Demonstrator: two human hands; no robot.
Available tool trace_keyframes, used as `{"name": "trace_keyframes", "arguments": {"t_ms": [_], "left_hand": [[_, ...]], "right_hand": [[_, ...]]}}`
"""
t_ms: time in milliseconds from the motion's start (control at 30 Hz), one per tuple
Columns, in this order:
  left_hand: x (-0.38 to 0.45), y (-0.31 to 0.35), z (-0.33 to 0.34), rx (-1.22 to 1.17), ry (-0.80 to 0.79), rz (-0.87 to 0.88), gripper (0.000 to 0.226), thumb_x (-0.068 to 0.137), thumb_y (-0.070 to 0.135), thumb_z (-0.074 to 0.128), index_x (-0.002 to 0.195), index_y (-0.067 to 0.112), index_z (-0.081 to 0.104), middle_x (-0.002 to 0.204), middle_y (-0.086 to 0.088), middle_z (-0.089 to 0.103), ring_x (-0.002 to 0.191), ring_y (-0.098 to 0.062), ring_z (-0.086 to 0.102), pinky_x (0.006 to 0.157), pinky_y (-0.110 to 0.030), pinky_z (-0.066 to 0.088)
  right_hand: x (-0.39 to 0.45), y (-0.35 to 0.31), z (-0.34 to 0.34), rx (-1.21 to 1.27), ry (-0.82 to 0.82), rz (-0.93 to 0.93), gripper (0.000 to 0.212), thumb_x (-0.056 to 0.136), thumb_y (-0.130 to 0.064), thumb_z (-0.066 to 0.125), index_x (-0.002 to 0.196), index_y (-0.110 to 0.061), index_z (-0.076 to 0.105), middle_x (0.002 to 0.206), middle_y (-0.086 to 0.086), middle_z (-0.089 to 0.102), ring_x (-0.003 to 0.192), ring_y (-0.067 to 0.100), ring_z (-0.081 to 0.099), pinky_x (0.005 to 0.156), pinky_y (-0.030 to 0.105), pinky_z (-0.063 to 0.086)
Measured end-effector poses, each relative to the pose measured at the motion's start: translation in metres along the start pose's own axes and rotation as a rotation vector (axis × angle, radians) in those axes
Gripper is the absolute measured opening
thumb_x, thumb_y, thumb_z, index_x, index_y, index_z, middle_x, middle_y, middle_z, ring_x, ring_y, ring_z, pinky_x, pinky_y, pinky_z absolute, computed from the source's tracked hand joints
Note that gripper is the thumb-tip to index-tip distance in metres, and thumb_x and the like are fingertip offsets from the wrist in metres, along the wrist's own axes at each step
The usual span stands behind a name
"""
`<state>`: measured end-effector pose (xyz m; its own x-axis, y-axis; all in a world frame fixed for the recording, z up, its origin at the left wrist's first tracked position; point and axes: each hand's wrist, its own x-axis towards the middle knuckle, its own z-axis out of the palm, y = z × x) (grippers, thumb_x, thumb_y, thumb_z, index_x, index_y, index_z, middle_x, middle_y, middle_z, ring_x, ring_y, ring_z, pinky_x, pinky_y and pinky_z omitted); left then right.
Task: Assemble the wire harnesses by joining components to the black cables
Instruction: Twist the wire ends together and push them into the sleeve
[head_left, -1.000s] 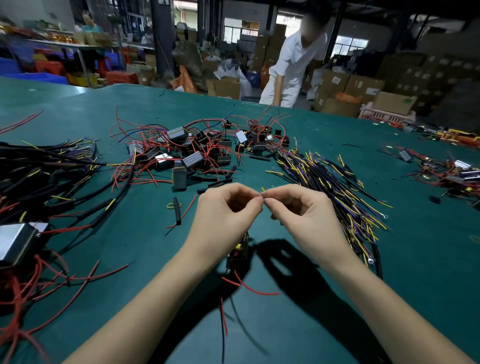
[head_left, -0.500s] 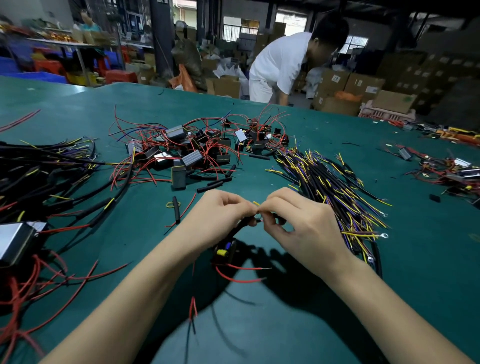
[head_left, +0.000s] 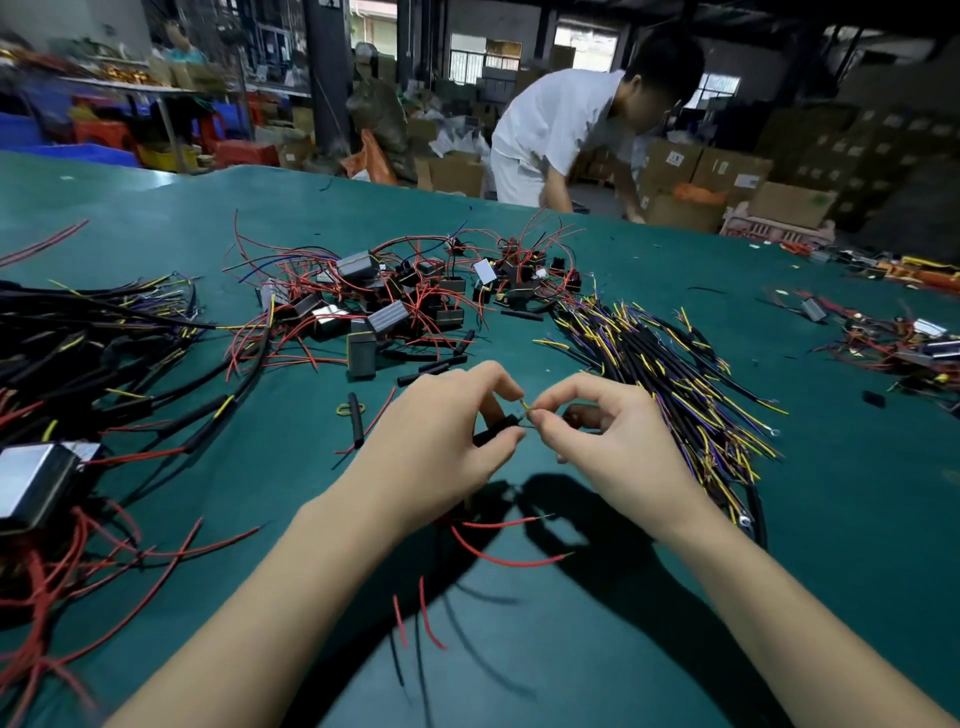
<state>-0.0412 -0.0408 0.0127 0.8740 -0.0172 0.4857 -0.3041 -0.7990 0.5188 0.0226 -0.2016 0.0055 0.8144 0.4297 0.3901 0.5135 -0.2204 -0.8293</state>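
My left hand grips the end of a black cable above the green table. A thin yellow wire tip sticks out of that cable end, and my right hand pinches the bare wire ends there. Below my hands hang red wires from a component that my left hand mostly hides. A pile of small black and grey components with red leads lies further back. A bundle of black cables with yellow and purple wires lies to the right.
More black cables and a silver-faced box with red leads lie at the left. Short black sleeves are scattered in front of the pile. Another component heap is far right. A person in white bends over boxes beyond the table.
My hands have dropped a little and drawn slightly apart; the black cable end and yellow wire tip now show between them. The person in white has bent further right.
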Motion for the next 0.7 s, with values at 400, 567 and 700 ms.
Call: {"name": "trace_keyframes", "arguments": {"t_ms": [400, 567, 700], "left_hand": [[-0.0021, 0.0021, 0.0043, -0.077, 0.129, 0.052, 0.008, 0.087, 0.024, 0.066, 0.092, 0.018, 0.064, 0.076, 0.011, 0.062, 0.066, -0.012, 0.055, 0.065, -0.031, 0.046], [-0.0037, 0.0008, 0.0051, 0.064, 0.139, 0.135, 0.015, 0.086, 0.022, 0.067, 0.1, 0.02, 0.062, 0.075, 0.01, 0.059, 0.064, -0.006, 0.041, 0.063, -0.027, 0.041], [-0.0049, -0.0007, 0.0052, 0.144, 0.153, 0.174, 0.008, 0.085, 0.022, 0.067, 0.092, 0.019, 0.067, 0.076, 0.007, 0.063, 0.066, -0.008, 0.046, 0.064, -0.031, 0.047]], "right_hand": [[-0.002, 0.0012, -0.0015, -0.294, 0.103, -0.327, 0.004, 0.08, -0.014, 0.064, 0.078, -0.018, 0.063, 0.076, -0.012, 0.059, 0.065, 0.012, 0.053, 0.058, 0.025, 0.042], [-0.0023, 0.0012, -0.0007, -0.047, 0.037, -0.121, 0.012, 0.081, -0.012, 0.067, 0.075, -0.022, 0.065, 0.073, -0.011, 0.064, 0.062, 0.008, 0.055, 0.057, 0.024, 0.043], [-0.0012, 0.0026, -0.002, 0.032, -0.013, -0.012, 0.016, 0.085, -0.008, 0.068, 0.074, -0.021, 0.067, 0.062, -0.007, 0.062, 0.058, 0.01, 0.055, 0.052, 0.023, 0.043]]}}
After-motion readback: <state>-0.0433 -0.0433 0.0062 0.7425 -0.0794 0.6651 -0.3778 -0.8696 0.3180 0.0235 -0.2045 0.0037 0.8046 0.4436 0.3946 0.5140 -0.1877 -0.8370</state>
